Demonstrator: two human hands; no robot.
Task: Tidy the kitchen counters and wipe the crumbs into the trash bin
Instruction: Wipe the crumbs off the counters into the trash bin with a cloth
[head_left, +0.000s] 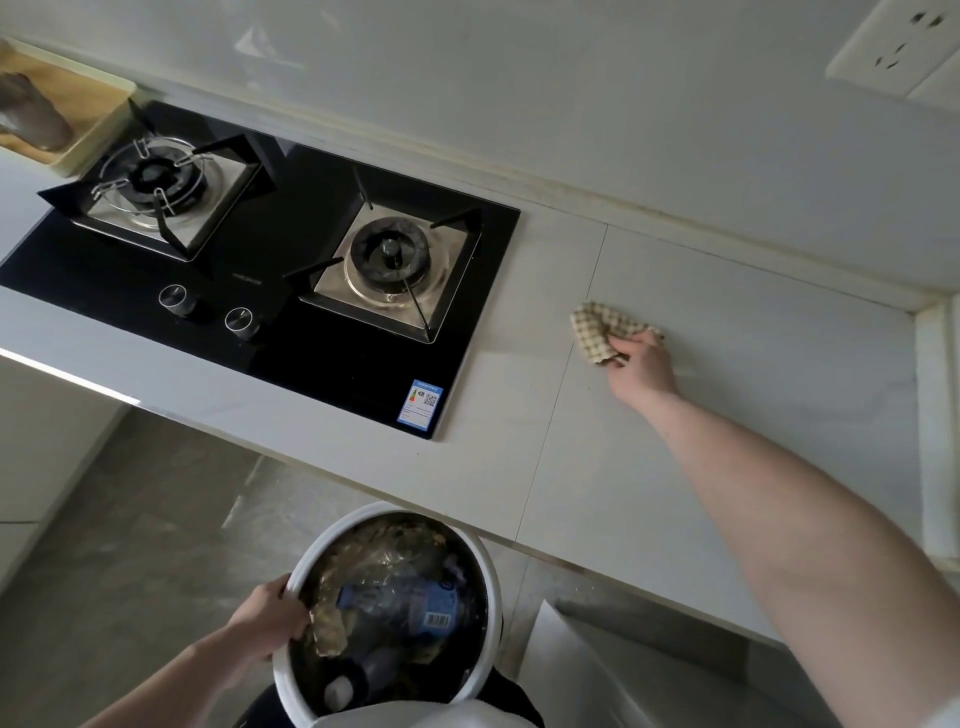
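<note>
Glossy black glass hob (291, 291), checked woven cloth (597, 332); smooth matt pale counter (701, 441), white plastic bin (485, 558)

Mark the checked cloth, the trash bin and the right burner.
checked cloth (589, 328), head view, bunched fabric left of the gripping hand.
trash bin (483, 564), head view, white rim on its right side.
right burner (389, 253), head view, black cap at centre.

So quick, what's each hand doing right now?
Left hand: grips the rim of the white trash bin.
Right hand: holds the checked cloth on the counter.
</note>
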